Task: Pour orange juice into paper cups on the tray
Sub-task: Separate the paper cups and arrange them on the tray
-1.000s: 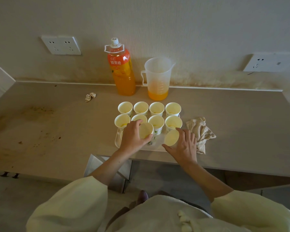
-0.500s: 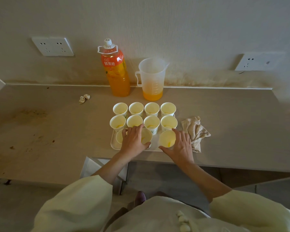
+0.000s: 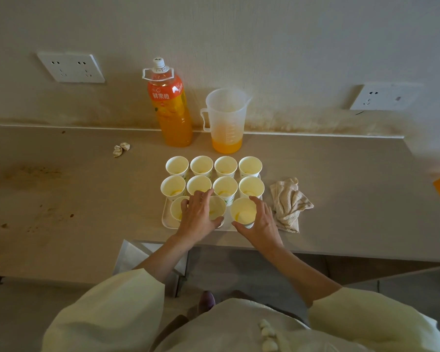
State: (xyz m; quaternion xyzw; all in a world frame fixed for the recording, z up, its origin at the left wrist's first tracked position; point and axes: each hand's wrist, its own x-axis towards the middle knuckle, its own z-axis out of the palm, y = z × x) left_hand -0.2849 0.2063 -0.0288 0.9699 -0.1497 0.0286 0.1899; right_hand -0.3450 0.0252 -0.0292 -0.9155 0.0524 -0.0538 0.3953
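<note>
- Left hand (image 3: 200, 217) curls round the middle front cup (image 3: 217, 208) on the tray (image 3: 166, 217).
- Right hand (image 3: 263, 222) grips the right front cup (image 3: 243, 212) (a little juice inside) at the tray's front.
- Juice bottle (image 3: 173, 110) stands by the wall.

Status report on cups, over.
Left hand grips middle front cup; right hand grips right front cup. Both on tray. Jug, bottle at wall. Nothing blocking.

The tray (image 3: 167, 221) is sitting on the counter (image 3: 87, 199) beneath both hands, carrying paper cups (image 3: 225, 165) in rows. The left hand (image 3: 200, 217) is curling over the middle cup (image 3: 217, 209) nearest, the right hand (image 3: 261, 224) round the right cup (image 3: 243, 213). A cloth (image 3: 288, 203) is lying just right of the right hand; bottle (image 3: 173, 118) and jug (image 3: 226, 123) are standing beyond.
</note>
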